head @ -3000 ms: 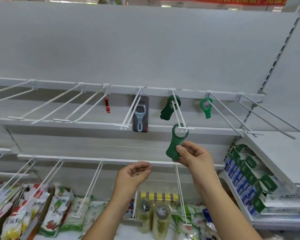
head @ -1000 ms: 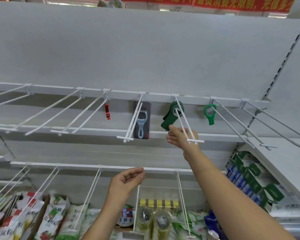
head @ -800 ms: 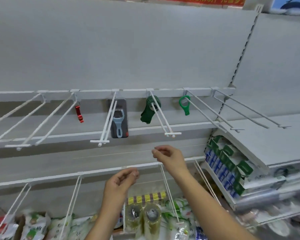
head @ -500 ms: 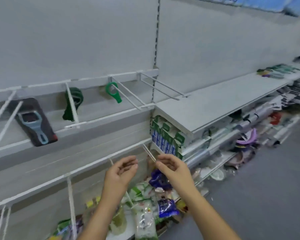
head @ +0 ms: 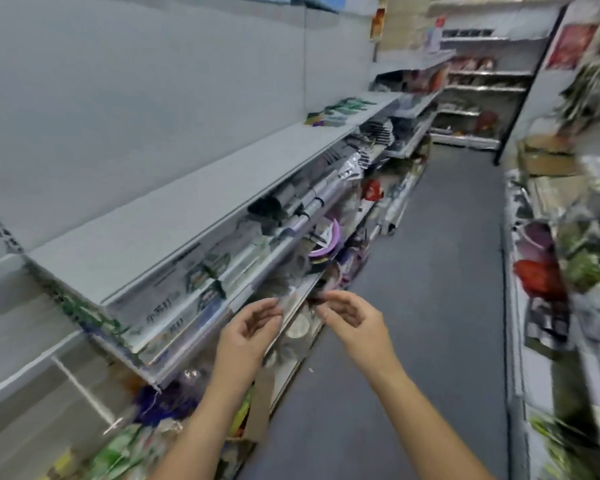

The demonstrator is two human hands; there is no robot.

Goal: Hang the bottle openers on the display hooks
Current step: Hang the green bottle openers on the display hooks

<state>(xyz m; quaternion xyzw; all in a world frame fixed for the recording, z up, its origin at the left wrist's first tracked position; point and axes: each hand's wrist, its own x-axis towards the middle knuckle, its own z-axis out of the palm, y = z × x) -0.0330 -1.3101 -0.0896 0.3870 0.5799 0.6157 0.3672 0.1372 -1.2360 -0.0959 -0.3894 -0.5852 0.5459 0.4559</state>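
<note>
Print on the white boxes (head: 174, 306) at 8 o'clock is too smeared to read. A white wire display hook (head: 84, 391) juts out farther along 8 o'clock; I cannot tell any bottle opener in the blur. The left hand (head: 248, 332) at 7 o'clock and the right hand (head: 352, 318) at 5 o'clock hover with fingers loosely curled, holding nothing.

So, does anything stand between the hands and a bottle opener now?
No bottle opener is in this view, so no obstacle can be named. The left hand and right hand hold nothing, raised beside the shelf edge. One bare white hook shows low at the left.
</note>
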